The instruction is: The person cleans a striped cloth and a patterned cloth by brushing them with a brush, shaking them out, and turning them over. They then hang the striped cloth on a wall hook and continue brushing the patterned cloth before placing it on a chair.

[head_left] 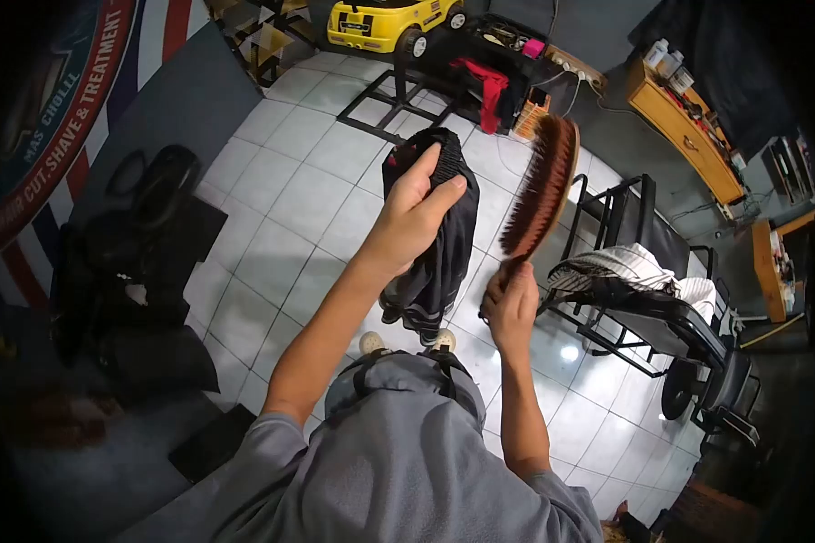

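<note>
A bunched black cloth [453,240] hangs from my left hand [415,213], whose fingers and thumb pinch its upper end. To the right of it, my right hand [513,303] is wrapped round the handle of a large brush [543,190]. The brush stands upright, its reddish-brown bristles facing left towards the cloth and its wooden back to the right. Brush and cloth are apart.
A black barber chair [666,317] with a striped cloth [625,269] on it stands at the right. Behind it is a wooden shelf [688,136] with bottles. A black metal frame [394,104] and a yellow toy car [371,27] are ahead; black seats [145,281] are left.
</note>
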Available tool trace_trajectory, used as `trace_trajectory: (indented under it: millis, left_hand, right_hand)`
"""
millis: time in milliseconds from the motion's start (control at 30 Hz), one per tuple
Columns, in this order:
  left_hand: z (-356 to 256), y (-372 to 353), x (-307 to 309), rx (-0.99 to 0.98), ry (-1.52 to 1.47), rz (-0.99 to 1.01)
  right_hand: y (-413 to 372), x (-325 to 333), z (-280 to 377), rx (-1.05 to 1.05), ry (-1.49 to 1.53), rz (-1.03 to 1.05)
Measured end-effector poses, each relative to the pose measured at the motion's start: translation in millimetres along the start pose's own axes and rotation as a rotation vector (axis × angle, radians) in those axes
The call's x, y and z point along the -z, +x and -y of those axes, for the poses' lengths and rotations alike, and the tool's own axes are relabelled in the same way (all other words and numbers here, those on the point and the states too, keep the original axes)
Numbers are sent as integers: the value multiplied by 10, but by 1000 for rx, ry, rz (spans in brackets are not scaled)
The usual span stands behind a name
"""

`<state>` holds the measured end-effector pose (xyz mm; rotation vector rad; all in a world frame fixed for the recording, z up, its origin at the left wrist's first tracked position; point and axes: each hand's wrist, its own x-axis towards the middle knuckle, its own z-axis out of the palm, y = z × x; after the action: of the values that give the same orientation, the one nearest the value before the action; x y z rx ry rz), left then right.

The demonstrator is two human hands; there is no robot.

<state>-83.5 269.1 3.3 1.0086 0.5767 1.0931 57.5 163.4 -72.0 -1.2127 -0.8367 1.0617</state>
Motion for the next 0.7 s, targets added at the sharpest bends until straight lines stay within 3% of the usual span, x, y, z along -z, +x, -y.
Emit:
trace_trajectory:
  millis: [33, 100, 167, 200, 267, 333, 400, 500, 567, 600, 667, 700]
  left_hand:
    - [17, 3, -50, 3, 19, -17]
    - [-22, 14, -166, -114, 45, 70]
    - [-46, -27, -66, -95, 167, 41]
    - [-106, -68, -35, -92, 169, 60]
    - [-243, -134, 16, -94, 176, 93]
    - [-302, -159, 99, -111, 291, 119]
    - [-342, -173, 132, -76, 366, 151]
    - [-280, -140, 237, 42, 212, 19]
    - [-259, -78, 291, -10, 526, 7]
    - [-272, -73, 317, -28, 739, 45]
    - [-353, -106, 163, 47, 1025, 54]
    - [-313, -113, 115, -19, 1198, 54]
  right_hand:
    - [2, -78, -64, 206, -224, -10]
    - [-38, -255, -89, 206, -290, 94]
    - [-1, -225, -685, 225, -303, 59]
    - [11, -175, -774, 292, -490, 81]
    - [-12, 208, -1687, 9, -818, 181]
    - [-210, 793, -2760, -89, -1064, 373]
    - [-467, 1075, -3114, -383, -1161, 302]
    - [-621, 1400, -3168, -815, -1104, 315]
    - [-603, 1540, -3236, -738, -1037, 182]
    - [-548, 1491, -3027, -542, -972, 97]
    - [-267, 1228, -2339, -438, -684, 0]
    - [-132, 1097, -2038, -376, -500, 0]
